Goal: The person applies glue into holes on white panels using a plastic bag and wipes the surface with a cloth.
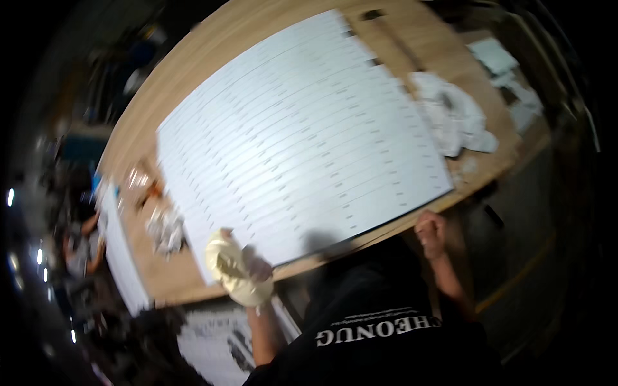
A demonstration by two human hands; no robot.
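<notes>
From the head view, the broad white sheet (290, 141) takes centre stage, lying flat across the wooden bench (174, 283), ruled with thin lines and rows of small dark marks. And here's the left hand (249, 273), over the sheet's near left corner, with a pale yellow cloth (223, 257) bunched around it! The cloth hides the fingers, so it's impossible to tell whether they grip it or are simply covered; contact with the sheet can't be judged either. Over on the other side, the right hand (431, 233) is curled into a loose fist, bare and a little blurred, just beyond the sheet's near edge, towards its near right corner.

Beside the sheet's right edge lies a crumpled white cloth (454, 119), and beyond that, off the far right corner, a slim stick-like tool (398, 44) with a dark head. To the sheet's left, a crinkled clear plastic bag (166, 228) sits near a shiny packet (140, 182) showing some orange. Farther left of the sheet, past a long white panel (122, 248), a co-worker (80, 248) appears, arms reaching towards the panel.
</notes>
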